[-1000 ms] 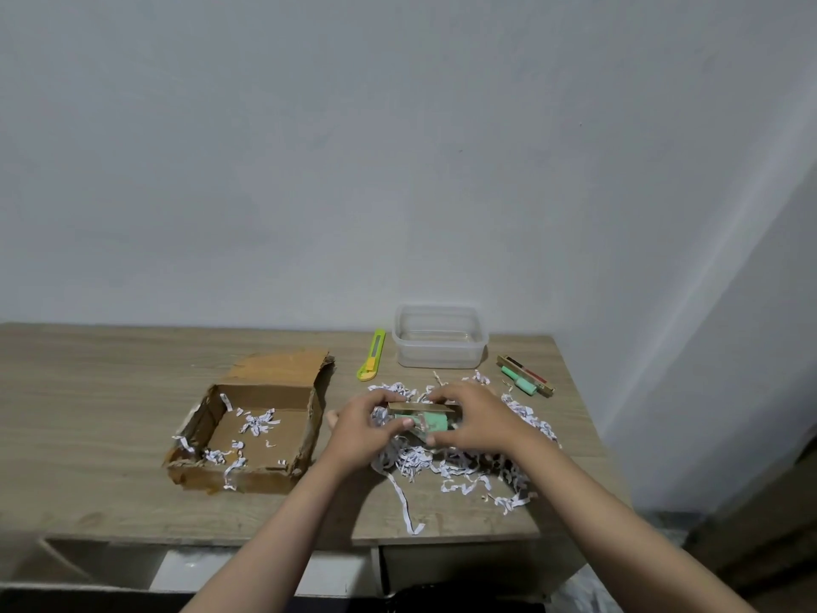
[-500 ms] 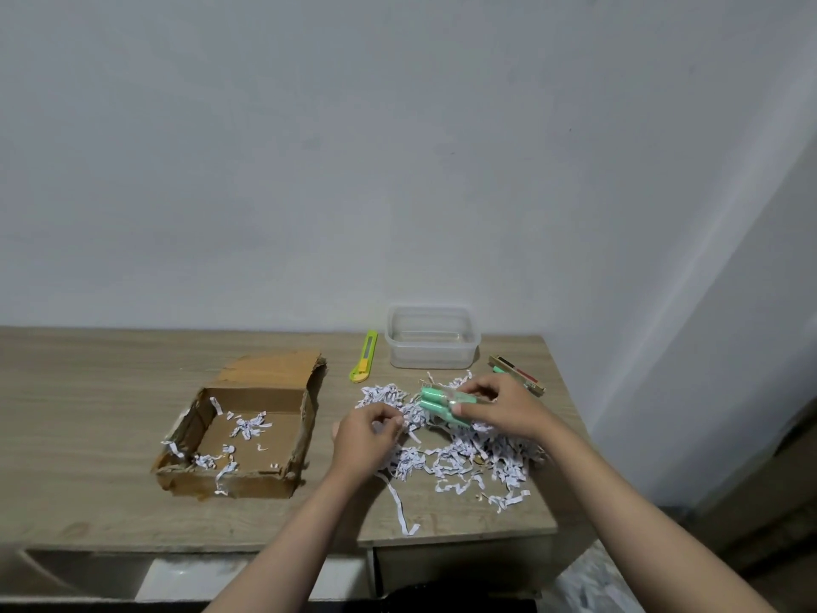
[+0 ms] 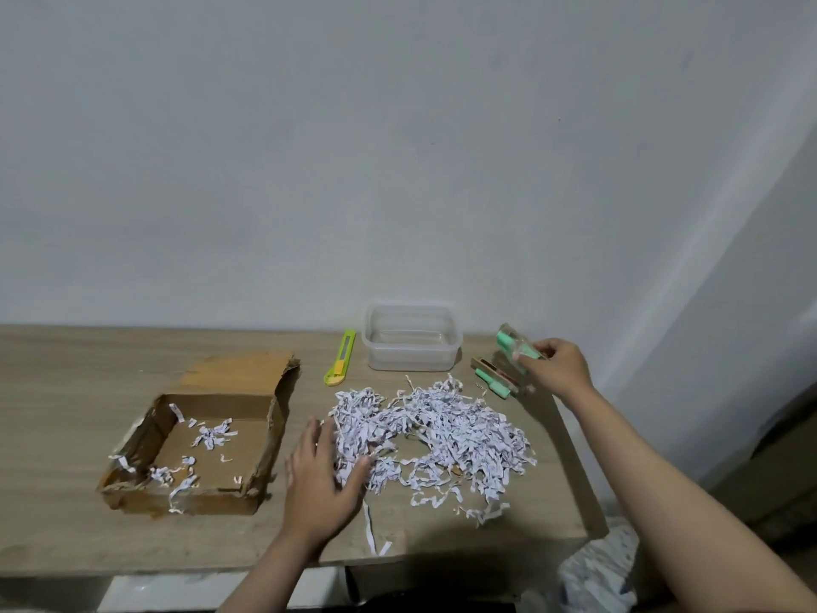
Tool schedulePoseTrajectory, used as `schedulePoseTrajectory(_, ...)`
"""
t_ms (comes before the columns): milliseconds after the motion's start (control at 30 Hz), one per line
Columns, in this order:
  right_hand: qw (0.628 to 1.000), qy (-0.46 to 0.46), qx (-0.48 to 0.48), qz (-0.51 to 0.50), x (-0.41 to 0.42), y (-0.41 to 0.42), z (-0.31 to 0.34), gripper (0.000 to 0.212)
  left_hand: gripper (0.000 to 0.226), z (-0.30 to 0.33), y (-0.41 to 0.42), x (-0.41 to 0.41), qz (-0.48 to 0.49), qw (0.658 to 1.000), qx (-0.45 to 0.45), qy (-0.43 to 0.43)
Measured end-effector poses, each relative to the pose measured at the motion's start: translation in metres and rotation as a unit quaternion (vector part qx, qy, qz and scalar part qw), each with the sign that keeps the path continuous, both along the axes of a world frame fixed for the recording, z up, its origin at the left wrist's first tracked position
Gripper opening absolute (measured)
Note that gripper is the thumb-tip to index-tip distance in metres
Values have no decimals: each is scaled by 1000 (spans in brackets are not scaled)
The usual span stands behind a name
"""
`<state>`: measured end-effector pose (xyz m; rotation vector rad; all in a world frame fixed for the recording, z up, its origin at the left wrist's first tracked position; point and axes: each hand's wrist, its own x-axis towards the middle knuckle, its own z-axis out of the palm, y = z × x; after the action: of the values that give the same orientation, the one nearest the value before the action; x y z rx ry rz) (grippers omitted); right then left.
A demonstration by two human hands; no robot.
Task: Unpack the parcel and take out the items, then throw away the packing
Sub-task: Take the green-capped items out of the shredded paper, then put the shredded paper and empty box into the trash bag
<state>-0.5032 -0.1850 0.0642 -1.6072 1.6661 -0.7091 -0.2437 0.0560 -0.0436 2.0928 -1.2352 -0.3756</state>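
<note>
An open cardboard box [image 3: 265,440] lies at the left of the wooden table, with a few white paper shreds inside. A big pile of shredded paper [image 3: 437,426] covers the table's middle right. My left hand [image 3: 320,475] rests flat, fingers spread, on the pile's left edge. My right hand [image 3: 559,369] is raised at the far right and grips a green item in clear packaging [image 3: 515,345]. Just below it a similar green packaged item [image 3: 490,378] lies on the table.
A clear plastic container [image 3: 411,342] stands at the back by the wall. A yellow-green utility knife [image 3: 341,358] lies to its left. The table's right edge is close to my right arm; a white patterned bag [image 3: 597,572] sits on the floor below.
My right hand lifted the green packaged item out of the shreds and carried it right and back, above the other item. My left hand let go and flattened onto the pile.
</note>
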Motion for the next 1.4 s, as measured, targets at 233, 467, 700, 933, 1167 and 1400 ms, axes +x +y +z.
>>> schedulePoseTrajectory(233,997,-14,71,-11,8,-53,-48,48,88,-5,-9,4,13,1000,15,-17)
schedulePoseTrajectory(467,996,50,73,17,5,-60,-67,65,93,-3,-12,4,8,999,22,-39)
schedulePoseTrajectory(700,978,17,-106,180,27,30,-55,29,94,-1,-12,2,6,999,24,-43)
schedulePoseTrajectory(933,970,75,-3,230,34,62,-81,59,93,0,-10,3,1,999,23,-47)
schedulePoseTrajectory(1167,983,-52,-16,178,28,102,-78,55,86,4,-5,3,6,998,-41,45)
schedulePoseTrajectory(1400,989,-46,-40,138,19,131,-93,69,87,0,-21,-10,-6,994,-44,101)
